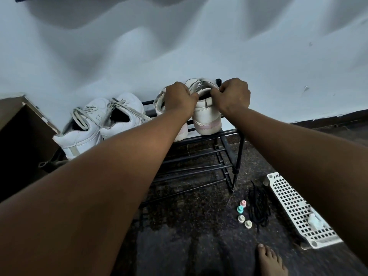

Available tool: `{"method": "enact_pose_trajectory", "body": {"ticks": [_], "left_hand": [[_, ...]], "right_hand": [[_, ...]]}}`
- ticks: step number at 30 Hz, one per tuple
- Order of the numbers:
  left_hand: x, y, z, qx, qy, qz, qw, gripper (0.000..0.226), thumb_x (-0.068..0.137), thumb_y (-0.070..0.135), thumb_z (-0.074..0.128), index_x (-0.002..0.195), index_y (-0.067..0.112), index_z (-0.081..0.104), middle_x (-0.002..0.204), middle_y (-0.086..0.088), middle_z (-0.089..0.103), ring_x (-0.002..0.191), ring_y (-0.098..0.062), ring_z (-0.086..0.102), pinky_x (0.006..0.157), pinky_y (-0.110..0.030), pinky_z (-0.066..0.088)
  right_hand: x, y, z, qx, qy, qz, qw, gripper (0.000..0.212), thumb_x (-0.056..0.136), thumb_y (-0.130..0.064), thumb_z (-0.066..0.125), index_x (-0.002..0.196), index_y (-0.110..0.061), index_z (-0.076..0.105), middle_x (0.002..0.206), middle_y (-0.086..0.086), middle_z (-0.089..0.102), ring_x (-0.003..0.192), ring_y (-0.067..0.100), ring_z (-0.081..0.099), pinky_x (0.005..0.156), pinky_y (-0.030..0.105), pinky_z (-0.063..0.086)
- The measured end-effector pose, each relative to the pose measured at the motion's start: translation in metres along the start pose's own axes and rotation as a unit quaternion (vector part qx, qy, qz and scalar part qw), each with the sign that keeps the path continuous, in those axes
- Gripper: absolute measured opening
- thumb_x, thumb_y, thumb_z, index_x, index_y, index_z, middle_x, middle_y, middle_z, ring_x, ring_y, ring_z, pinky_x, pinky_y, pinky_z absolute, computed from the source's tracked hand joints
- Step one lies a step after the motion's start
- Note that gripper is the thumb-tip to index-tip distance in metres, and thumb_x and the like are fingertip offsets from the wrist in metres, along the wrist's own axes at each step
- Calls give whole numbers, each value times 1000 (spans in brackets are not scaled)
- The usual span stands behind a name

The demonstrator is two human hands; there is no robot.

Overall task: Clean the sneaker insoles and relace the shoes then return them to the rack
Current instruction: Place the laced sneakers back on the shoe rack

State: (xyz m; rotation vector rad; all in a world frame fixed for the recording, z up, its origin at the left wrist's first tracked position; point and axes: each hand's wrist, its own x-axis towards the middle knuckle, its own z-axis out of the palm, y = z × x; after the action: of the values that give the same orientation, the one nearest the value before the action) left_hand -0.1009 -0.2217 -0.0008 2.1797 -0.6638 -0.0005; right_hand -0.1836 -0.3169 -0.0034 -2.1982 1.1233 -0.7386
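Pinching sneaker (207, 114) collar between left hand (180, 98), right hand (234, 95)

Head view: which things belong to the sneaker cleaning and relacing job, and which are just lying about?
Job: cream sneaker gripped by left hand and right hand; its mate beside it; rack; probably the black laces on the floor.
Lying about: untouched white sneaker pair, coloured knobs, white basket, brown box.
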Motion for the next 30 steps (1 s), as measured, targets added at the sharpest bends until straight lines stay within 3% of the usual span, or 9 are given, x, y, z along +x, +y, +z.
{"method": "enact_pose_trajectory", "body": {"ticks": [5,11,16,19,25,30], "left_hand": [[-8,-1,3,83,5,36,996,17,78,20,62,64,10,61,72,-11,68,74,-27,65,69,-30,51],[-7,2,5,128,14,57,990,18,86,17,57,88,4,69,92,-16,69,92,-30,63,78,-34,48],[0,3,9,170,29,63,983,22,90,14,52,103,5,68,104,-16,68,98,-29,64,81,-34,51],[3,3,11,196,37,69,977,21,90,10,51,102,6,68,105,-16,67,99,-30,64,80,-34,49],[4,5,11,248,41,89,964,20,89,5,48,101,3,65,109,-19,64,103,-34,61,77,-34,45],[1,7,8,227,11,71,971,18,92,10,51,101,1,64,112,-20,63,105,-34,60,76,-33,44]], "right_hand": [[-10,15,7,14,2,-2,1000,22,80,-30,58,75,-11,67,71,5,59,70,26,54,63,25,39],[-5,14,12,13,-7,-14,1000,21,82,-29,58,67,-13,58,58,1,48,66,26,49,61,26,34],[2,14,19,-5,4,-19,1000,25,84,-36,57,75,-12,61,72,5,53,69,24,49,62,26,33],[9,13,23,-4,7,-12,1000,28,82,-39,57,87,-12,66,79,3,55,73,23,50,65,25,36],[7,18,27,23,8,-11,1000,26,87,-38,52,80,-15,62,78,0,57,74,19,52,64,22,36],[-4,26,23,34,-5,-28,999,46,96,-30,41,52,-18,33,54,-4,37,67,20,42,55,28,26]]}}
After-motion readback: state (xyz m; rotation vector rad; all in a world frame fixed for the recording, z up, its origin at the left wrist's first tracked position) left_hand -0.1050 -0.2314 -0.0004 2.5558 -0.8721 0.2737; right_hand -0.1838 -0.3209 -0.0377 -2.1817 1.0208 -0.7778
